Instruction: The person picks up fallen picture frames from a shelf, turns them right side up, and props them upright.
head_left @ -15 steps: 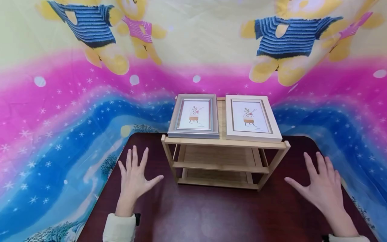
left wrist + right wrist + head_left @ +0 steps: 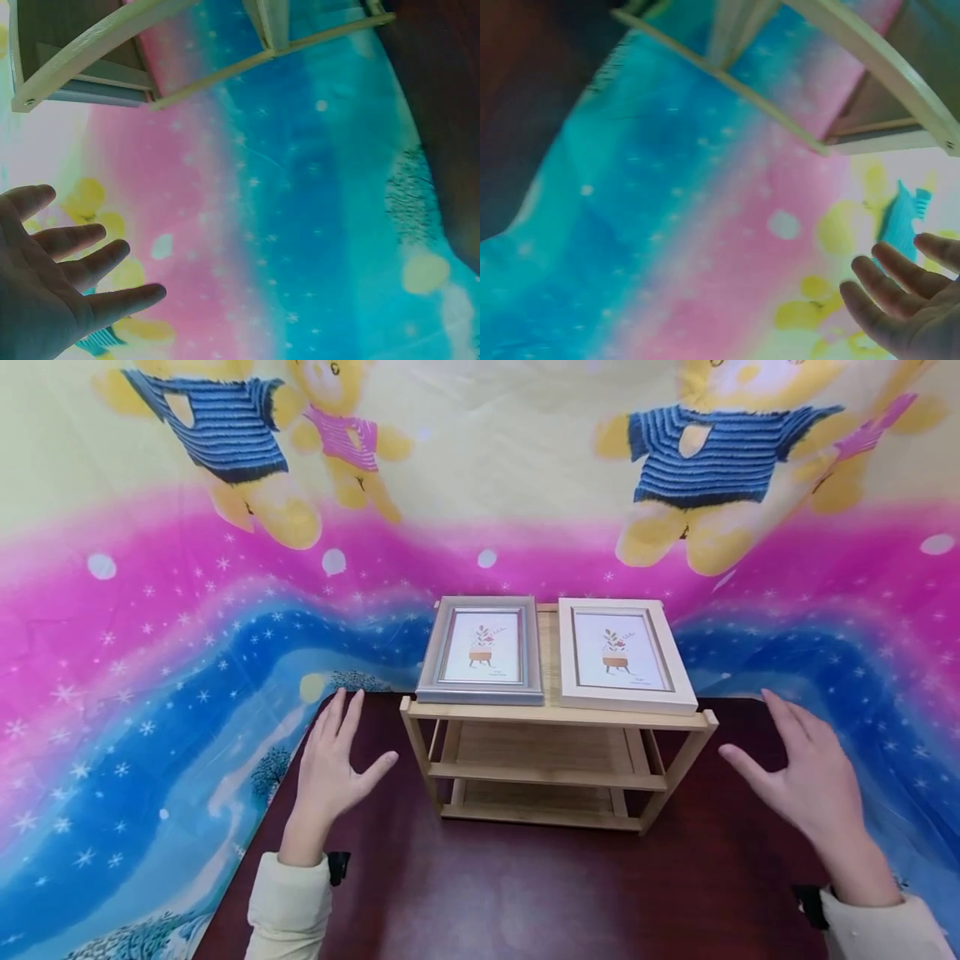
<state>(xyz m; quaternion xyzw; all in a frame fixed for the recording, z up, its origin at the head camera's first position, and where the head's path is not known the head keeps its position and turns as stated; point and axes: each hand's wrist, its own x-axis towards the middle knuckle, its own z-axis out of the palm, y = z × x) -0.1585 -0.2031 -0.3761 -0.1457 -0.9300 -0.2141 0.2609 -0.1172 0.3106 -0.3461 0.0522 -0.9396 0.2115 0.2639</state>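
Two picture frames lie face up on the top board of a light wooden shelf rack (image 2: 551, 714). The grey-silver picture frame (image 2: 428, 681) is on the left; the white picture frame (image 2: 684, 681) is on the right. Both hold a print of a potted plant. To the left of the rack, my left hand (image 2: 330, 781) hovers with fingers extended and thumb spread, touching nothing. On the other side my right hand (image 2: 813, 781) is likewise raised, its thumb toward the rack, holding nothing. Each wrist view shows spread fingers apart from the rack.
The rack stands on a dark red-brown table (image 2: 517, 893), with two lower shelves below its top board. Behind and at both sides hangs a curtain (image 2: 480, 527) printed with teddy bears and snowflakes.
Both hands have lifted slightly and turned, with the fingers closer together. The right hand has shifted a little to the right in the head view. The rack and picture frames have stayed put.
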